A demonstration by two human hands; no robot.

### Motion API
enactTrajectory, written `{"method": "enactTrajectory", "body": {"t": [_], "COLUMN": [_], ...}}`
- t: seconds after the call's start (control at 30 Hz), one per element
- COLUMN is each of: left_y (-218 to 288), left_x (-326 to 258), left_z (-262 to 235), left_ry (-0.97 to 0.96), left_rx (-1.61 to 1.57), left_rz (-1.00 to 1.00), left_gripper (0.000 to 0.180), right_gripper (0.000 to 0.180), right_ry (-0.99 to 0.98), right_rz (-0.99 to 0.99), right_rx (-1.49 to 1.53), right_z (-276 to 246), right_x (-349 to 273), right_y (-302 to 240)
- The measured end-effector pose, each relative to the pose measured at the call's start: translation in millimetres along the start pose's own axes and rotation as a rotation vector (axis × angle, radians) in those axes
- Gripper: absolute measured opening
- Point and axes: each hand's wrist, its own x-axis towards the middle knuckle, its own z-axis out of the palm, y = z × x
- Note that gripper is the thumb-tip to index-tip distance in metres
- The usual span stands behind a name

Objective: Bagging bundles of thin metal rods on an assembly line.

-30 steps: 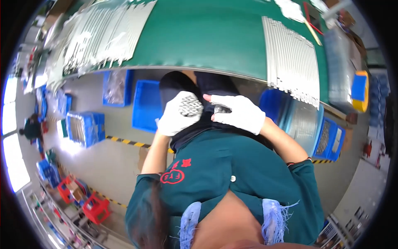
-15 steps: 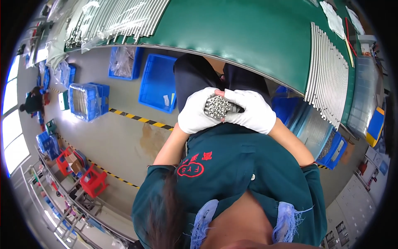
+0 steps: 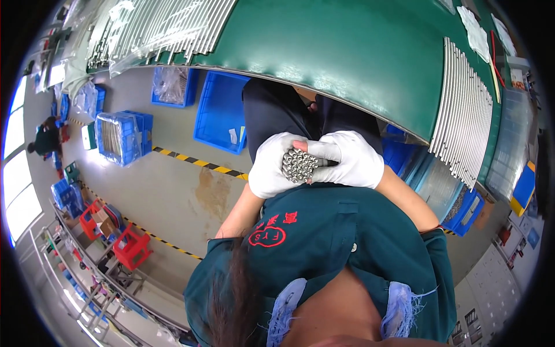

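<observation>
A bundle of thin metal tubes is held upright over my lap, its round open ends facing up. My left hand, in a white glove with bare fingertips, wraps round the bundle's left side. From the right, my right hand, gloved the same way, closes on it with thumb and fingers. The lower length of the tubes is hidden by my hands and body. Ahead, a row of similar metal rods lies side by side on the right of the green table.
More rods lie under clear plastic at the table's far left. Blue bins stand on the floor left of my legs, and another blue bin is at the right. White gloves rest at the back right. A person is far left.
The bundle has shifted slightly left and down with my hands. My right fingers now reach further across its upper side. My view has moved a little.
</observation>
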Motion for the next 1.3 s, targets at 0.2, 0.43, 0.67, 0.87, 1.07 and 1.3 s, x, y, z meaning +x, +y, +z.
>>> {"method": "enactTrajectory", "body": {"t": [0.2,0.43,0.67,0.87,1.07,1.3], "left_y": [-8.4,-8.8,3.9,6.1,4.1,8.2], "left_x": [-9.9,-15.6,-0.1,10.3,12.7,16.1], "left_z": [1.5,2.0,-18.7,-24.0,-23.9,-22.9], "left_ry": [0.021,0.007,-0.352,-0.484,-0.509,-0.490], "left_rx": [0.037,0.055,0.077,0.059,0.045,0.008], "left_rz": [0.039,0.057,0.014,-0.020,-0.038,-0.073], "left_gripper": [0.056,0.059,0.055,0.051,0.050,0.051], "right_gripper": [0.062,0.055,0.057,0.056,0.062,0.062], "right_ry": [0.047,-0.094,-0.201,-0.194,-0.190,-0.189], "right_rz": [-0.105,-0.036,-0.005,0.009,0.038,0.080], "right_rx": [0.026,-0.030,0.051,0.128,0.242,0.249], "right_z": [4.0,-0.9,0.0,4.1,5.0,1.6], "right_x": [2.4,0.3,1.3,0.1,0.1,2.2], "right_y": [3.0,-0.4,-2.4,-0.2,0.8,-2.2]}}
